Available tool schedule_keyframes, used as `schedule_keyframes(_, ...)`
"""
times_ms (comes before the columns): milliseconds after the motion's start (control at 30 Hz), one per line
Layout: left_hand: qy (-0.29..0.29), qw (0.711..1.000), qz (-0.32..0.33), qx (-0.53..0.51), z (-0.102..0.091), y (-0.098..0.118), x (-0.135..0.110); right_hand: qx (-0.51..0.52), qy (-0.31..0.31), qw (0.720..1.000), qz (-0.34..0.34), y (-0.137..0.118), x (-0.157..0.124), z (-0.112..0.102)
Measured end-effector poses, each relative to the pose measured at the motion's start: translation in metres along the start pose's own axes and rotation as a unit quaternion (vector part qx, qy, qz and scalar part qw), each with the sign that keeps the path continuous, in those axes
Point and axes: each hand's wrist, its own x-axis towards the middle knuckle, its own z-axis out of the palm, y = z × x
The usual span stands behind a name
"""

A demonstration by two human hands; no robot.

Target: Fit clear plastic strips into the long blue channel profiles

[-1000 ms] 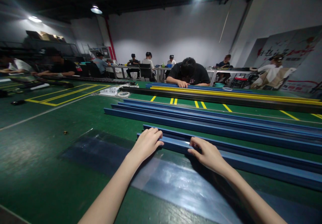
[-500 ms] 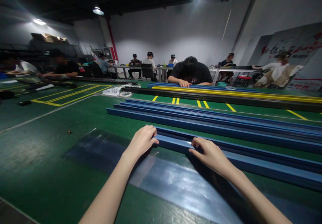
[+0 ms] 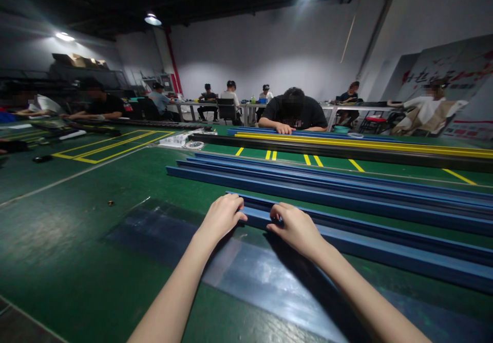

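Note:
A long blue channel-shaped rail [image 3: 370, 244] lies slantwise on the green table, running off to the right. At its left end my left hand [image 3: 224, 213] is closed over it, fingers on the far side and thumb on the near side. A short way to the right my right hand [image 3: 296, 228] curls over the same rail, with thumb and fingertips at its near wall. The fingertips of both hands are partly hidden. A clear plastic sheet [image 3: 265, 271] lies flat and shiny under my forearms, in front of the rail.
Several more blue rails [image 3: 269, 181] lie parallel just beyond. Farther back are a black rail [image 3: 308, 150] and a yellow rail [image 3: 346, 145]. A person in black [image 3: 295, 109] leans over the table opposite. Small plastic bags [image 3: 177, 139] lie at the back left.
My right hand has moved left along the blue rail, closer to my left hand. My left hand stays at the rail's end. The view has shifted slightly.

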Motion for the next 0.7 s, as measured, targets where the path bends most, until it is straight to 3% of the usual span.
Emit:
schedule_keyframes(367, -0.007, 0.998, -0.036, 0.050, -0.001, 0.000, 0.001, -0.129, -0.001, 0.990, -0.050, -0.011, 0.002, 0.010)
schedule_keyframes(700, -0.019, 0.996, -0.037, 0.083, -0.002, -0.001, -0.001, -0.054, -0.035, 0.998, -0.001, 0.014, -0.015, -0.001)
